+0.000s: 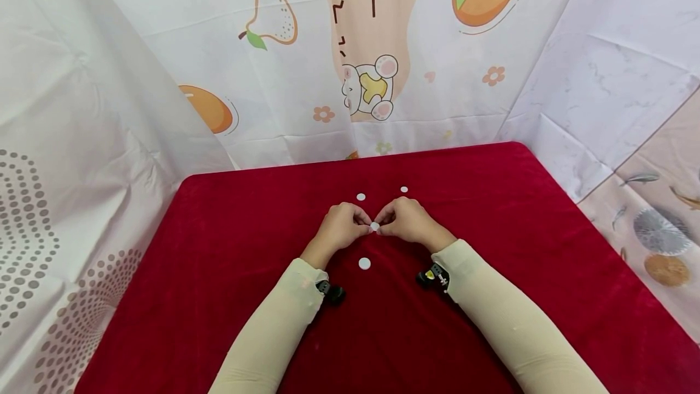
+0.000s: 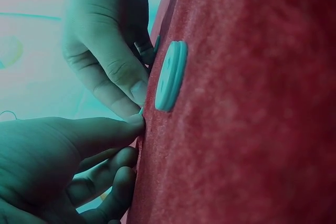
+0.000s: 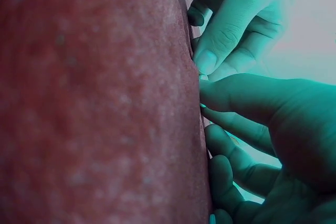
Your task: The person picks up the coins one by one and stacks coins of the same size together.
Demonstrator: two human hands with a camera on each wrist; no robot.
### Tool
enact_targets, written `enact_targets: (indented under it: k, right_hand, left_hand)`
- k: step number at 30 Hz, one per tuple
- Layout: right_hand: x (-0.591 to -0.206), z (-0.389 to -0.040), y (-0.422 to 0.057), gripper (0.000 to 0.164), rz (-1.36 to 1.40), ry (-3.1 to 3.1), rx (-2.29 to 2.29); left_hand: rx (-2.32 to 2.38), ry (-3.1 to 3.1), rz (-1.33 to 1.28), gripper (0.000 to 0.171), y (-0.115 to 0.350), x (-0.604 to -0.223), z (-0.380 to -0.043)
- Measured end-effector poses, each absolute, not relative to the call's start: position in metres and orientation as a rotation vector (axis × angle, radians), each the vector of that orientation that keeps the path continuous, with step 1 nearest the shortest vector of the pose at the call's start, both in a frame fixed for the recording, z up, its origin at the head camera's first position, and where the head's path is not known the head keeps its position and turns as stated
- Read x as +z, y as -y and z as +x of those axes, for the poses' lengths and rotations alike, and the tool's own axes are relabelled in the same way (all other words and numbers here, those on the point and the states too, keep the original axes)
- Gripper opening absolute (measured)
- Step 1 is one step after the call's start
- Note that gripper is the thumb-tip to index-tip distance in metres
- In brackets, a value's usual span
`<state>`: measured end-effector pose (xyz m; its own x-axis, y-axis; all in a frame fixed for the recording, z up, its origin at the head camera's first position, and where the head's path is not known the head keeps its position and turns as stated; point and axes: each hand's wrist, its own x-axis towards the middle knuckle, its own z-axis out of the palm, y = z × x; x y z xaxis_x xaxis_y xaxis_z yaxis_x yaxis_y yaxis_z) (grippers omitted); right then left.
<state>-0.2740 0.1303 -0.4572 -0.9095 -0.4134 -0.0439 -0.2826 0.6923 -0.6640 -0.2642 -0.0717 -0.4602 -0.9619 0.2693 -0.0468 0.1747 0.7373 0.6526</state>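
Between the fingertips of both hands, at the middle of the red cloth, is a small white round disc [image 1: 374,226]. My left hand [image 1: 340,227] pinches its left side with thumb and forefinger. From the other side my right hand [image 1: 411,221] pinches it the same way. Fingers hide most of this disc in both wrist views, where the fingertips sit right at the cloth. Nearer to me lies another white disc [image 1: 364,264]. The left wrist view shows a thick disc [image 2: 171,76] with a groove round its edge and small dark marks on its face.
Beyond the hands lie two more white discs, one behind the left hand [image 1: 361,197] and one farther right [image 1: 404,190]. A red velvety cloth [image 1: 219,297] covers the table. Printed white curtains [image 1: 284,78] hang behind and at both sides.
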Motion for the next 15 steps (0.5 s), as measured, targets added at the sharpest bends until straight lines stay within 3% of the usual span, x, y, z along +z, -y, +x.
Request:
enact_targets:
  k: [15]
  right_hand:
    - [-0.458,-0.276,-0.1313,0.008,-0.602,-2.715,-1.054]
  left_hand:
    - [1.08,-2.768,0.369,0.005,0.0751,-0.4563,-0.2653]
